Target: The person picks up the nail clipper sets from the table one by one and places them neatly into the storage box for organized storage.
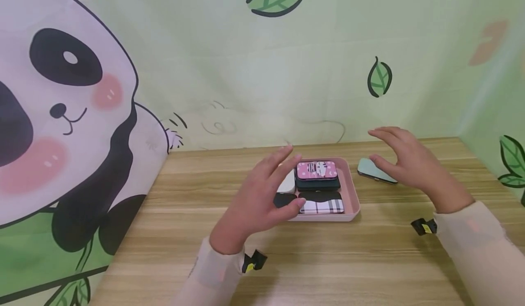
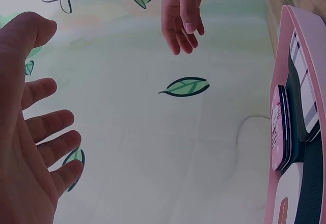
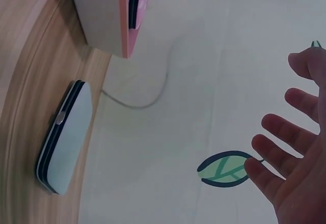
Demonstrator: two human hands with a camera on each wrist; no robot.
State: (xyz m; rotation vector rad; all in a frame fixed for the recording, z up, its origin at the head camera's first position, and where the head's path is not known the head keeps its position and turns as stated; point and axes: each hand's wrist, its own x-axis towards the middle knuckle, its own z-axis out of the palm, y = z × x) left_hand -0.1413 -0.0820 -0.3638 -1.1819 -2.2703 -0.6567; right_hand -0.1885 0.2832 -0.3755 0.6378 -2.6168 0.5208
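My left hand hovers in front of a pink tray, its fingers spread and holding nothing. Inside the tray, a pink cartoon-print case lies on a dark case. A plaid case with a dark wavy part is nearest the front, and a white case is partly hidden behind my left hand. To the tray's right, a light blue-green case with a metal clasp lies flat on the table. My right hand is raised near that case, fingers relaxed and apart from it.
The wood-grain table meets a fabric backdrop with leaf prints at its back edge. A large panda print covers the left side. Small black devices with yellow marks sit at both sleeve cuffs.
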